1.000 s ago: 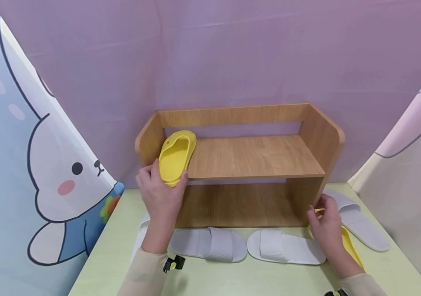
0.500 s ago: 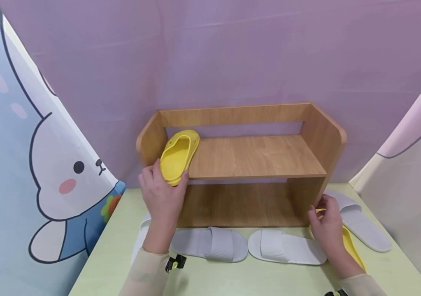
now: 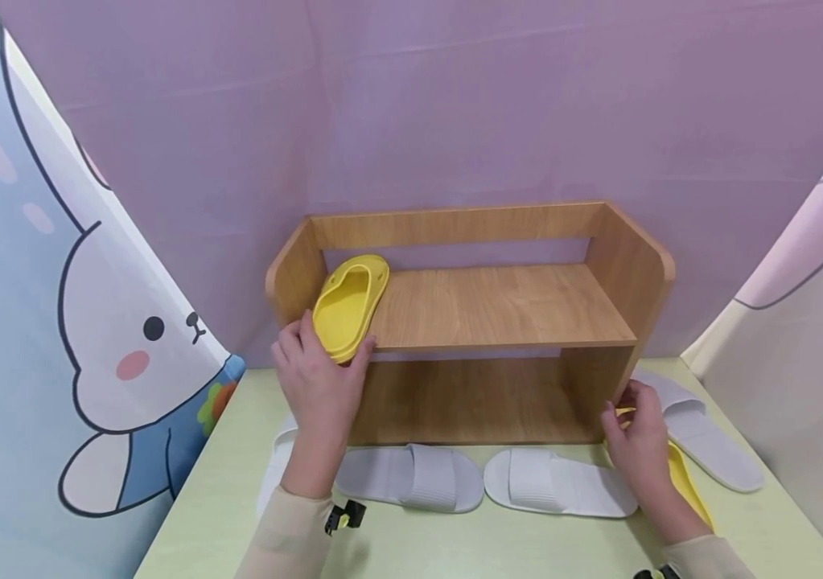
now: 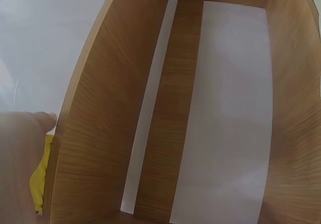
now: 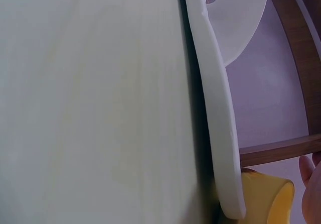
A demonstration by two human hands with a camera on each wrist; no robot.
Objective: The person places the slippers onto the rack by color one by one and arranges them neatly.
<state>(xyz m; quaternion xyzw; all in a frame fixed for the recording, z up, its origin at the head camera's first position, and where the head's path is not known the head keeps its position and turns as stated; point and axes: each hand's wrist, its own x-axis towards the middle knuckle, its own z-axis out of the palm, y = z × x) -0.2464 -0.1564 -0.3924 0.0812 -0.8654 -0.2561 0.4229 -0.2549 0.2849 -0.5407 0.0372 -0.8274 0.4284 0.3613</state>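
Note:
On the left end of the wooden shelf's [image 3: 498, 305] upper board lies a yellow clog [image 3: 342, 314], heel towards me. My left hand [image 3: 320, 386] is at its heel, fingers along the left edge and thumb slightly apart on the right. In the left wrist view only a strip of the clog [image 4: 41, 179] shows beside the hand [image 4: 17, 163]. My right hand [image 3: 639, 438] hovers loosely curled over a second yellow clog [image 3: 688, 486] at the shelf's lower right corner. Its fingers [image 5: 307, 169] look apart from that clog [image 5: 268, 196]; contact with the shelf cannot be made out.
A grey slipper [image 3: 411, 478] and a white slipper [image 3: 559, 482] lie in front of the shelf. Another slipper [image 3: 715, 442] lies right of it; a white one [image 3: 277, 462] is partly hidden behind the left forearm. Printed cloth [image 3: 150, 386] hangs at the left.
My left thumb has moved slightly right, away from the clog's heel. The clog stays almost in place on the upper board, and my right hand has not visibly moved.

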